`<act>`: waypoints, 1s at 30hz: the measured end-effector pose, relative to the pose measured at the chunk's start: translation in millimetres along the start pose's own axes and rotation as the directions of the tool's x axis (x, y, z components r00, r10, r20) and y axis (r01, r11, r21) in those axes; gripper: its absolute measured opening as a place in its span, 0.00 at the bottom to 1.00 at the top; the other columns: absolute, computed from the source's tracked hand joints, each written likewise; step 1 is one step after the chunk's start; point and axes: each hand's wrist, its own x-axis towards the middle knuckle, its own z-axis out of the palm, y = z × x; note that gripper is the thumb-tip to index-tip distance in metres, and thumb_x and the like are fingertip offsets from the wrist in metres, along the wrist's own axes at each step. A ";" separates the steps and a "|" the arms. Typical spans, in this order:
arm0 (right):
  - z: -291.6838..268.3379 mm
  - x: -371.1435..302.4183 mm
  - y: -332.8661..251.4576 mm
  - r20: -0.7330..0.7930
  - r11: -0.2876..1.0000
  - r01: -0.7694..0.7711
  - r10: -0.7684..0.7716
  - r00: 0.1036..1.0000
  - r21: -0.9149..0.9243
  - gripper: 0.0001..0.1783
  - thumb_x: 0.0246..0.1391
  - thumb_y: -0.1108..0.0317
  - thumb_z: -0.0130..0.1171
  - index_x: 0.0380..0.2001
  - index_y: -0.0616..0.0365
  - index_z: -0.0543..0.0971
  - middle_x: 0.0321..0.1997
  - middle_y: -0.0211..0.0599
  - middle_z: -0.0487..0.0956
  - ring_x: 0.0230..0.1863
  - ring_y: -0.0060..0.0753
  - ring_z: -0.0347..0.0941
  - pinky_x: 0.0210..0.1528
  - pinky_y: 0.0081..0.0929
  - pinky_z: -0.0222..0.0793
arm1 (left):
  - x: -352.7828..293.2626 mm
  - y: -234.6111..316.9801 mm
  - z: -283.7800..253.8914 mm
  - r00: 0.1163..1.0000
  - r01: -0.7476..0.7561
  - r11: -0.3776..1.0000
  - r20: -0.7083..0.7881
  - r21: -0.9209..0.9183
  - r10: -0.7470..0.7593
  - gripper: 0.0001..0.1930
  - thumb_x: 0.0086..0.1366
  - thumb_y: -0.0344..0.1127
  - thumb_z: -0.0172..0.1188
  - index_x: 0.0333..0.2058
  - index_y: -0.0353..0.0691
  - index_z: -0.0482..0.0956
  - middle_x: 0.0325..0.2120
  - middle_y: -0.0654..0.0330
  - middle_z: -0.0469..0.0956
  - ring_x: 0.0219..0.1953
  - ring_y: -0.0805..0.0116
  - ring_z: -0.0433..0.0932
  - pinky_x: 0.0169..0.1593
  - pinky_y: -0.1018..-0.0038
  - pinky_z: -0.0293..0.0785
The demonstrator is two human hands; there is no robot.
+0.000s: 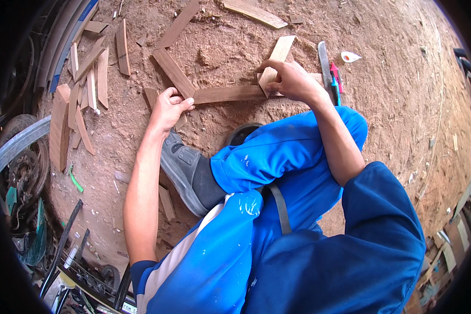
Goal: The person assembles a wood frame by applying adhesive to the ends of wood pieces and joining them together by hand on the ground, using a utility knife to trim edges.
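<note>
My left hand (pixel 171 111) pinches the spot where a slanted brown wooden strip (pixel 174 72) meets the left end of a level brown wooden strip (pixel 229 94). At that strip's right end, my right hand (pixel 293 80) has its thumb and fingers closed round a lighter wooden strip (pixel 278 56), which stands at a slant. The fingers partly cover the joint there. Another dark strip (pixel 178 23) runs on from the far end of the slanted one, so the pieces form a zigzag on the ground. A pale piece shows partly behind my right wrist.
A long flat blade (pixel 324 65), a pink and blue tool (pixel 335 78) and a small white container (pixel 350 56) lie to the right. Loose wooden strips (pixel 102 78) are heaped at left, near a curved metal rim (pixel 23 141). My shoe (pixel 180 167) rests close below the zigzag.
</note>
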 end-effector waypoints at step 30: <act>0.5 -5.8 -13.1 -0.030 0.998 0.063 -0.064 0.998 -0.020 0.36 0.46 0.72 0.64 0.63 0.60 0.73 0.37 0.59 0.84 0.45 0.54 0.82 0.51 0.48 0.76 | -4.0 3.5 2.4 0.998 -0.035 0.999 -0.049 -0.009 0.035 0.15 0.68 0.25 0.64 0.50 0.28 0.74 0.39 0.52 0.85 0.39 0.71 0.84 0.47 0.74 0.83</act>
